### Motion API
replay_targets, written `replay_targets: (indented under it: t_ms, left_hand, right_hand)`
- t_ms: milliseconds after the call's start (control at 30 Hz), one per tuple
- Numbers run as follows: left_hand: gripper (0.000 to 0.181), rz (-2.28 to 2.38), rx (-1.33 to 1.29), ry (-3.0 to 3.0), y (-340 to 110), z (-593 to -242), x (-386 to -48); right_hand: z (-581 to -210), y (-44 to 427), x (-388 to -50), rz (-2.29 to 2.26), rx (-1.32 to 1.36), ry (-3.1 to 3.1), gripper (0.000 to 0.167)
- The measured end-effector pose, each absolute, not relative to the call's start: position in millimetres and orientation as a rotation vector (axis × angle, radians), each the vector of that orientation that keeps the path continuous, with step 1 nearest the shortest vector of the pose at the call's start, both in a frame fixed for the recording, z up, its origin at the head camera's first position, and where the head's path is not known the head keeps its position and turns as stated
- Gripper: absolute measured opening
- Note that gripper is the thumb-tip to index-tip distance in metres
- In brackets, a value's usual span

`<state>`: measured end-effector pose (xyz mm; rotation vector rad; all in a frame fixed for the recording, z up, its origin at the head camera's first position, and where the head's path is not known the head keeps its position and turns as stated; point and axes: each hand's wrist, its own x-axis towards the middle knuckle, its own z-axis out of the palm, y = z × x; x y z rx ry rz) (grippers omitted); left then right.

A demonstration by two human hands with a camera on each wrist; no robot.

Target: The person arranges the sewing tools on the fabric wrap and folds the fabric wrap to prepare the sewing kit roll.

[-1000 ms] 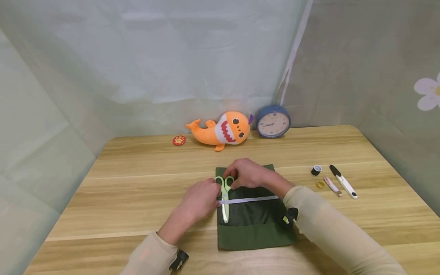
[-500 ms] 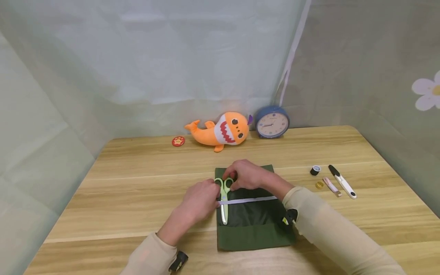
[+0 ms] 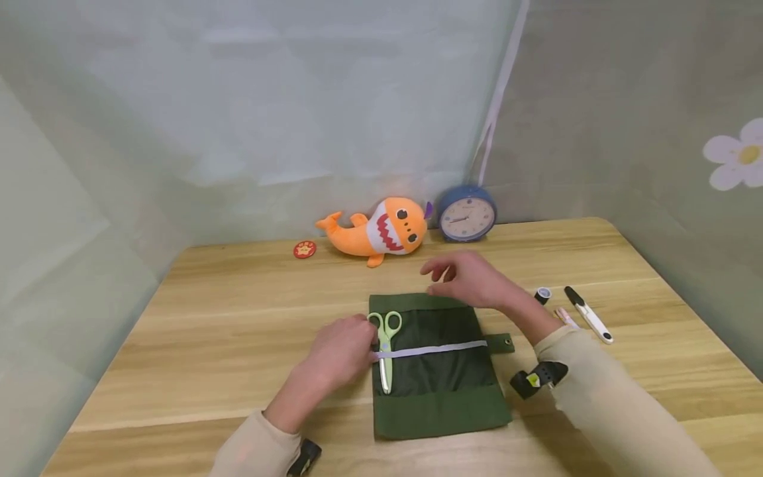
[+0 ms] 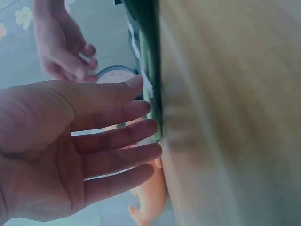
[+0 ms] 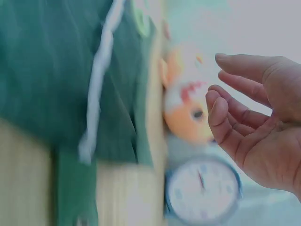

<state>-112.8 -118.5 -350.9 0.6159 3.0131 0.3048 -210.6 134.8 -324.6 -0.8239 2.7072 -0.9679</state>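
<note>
A dark green fabric tool roll [image 3: 444,417] lies unfolded on the table, a white elastic strip [image 3: 441,348] running across it. Light green scissors [image 3: 387,338] lie along its left side, handles toward the back, with the strip over them. My left hand [image 3: 342,351] rests at the roll's left edge by the scissors; the left wrist view shows its fingers extended, tips at the fabric edge. Above the roll's far right corner, my right hand [image 3: 467,278] hovers with loosely bent fingers and nothing in it, as the right wrist view [image 5: 263,108] also shows.
To the right lie a black thread spool [image 3: 542,295], a pink-and-white small item [image 3: 565,318] and a seam ripper-like black-and-white tool [image 3: 589,315]. An orange plush shark [image 3: 375,232], a blue clock [image 3: 467,213] and a red round badge [image 3: 305,249] stand or lie along the back.
My right hand has left the scissors' handles and moved up and right, uncovering the roll's snap tab. The left hand stays at the roll's left edge.
</note>
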Motion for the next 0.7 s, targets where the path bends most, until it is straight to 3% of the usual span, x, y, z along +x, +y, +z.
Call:
replay_targets:
  t_ms: [300,567,700]
  left_hand:
    - [0.013,0.258,0.693,3.042,-100.5,-345.4,-115.9]
    - [0.017,0.278,0.745,2.996,-89.3,-350.7,-122.4]
    - [0.032,0.293,0.764,2.974,-85.9,-354.0,-126.4]
  right_hand:
    - [-314.5,244.7,-183.2,-1.079,-0.43,2.922,0.033]
    - [-329.5,306.5,-171.5,-1.017,-0.183,3.005,0.036]
    - [-345.7,313.0,-173.2,-1.001,-0.153,2.986,0.039]
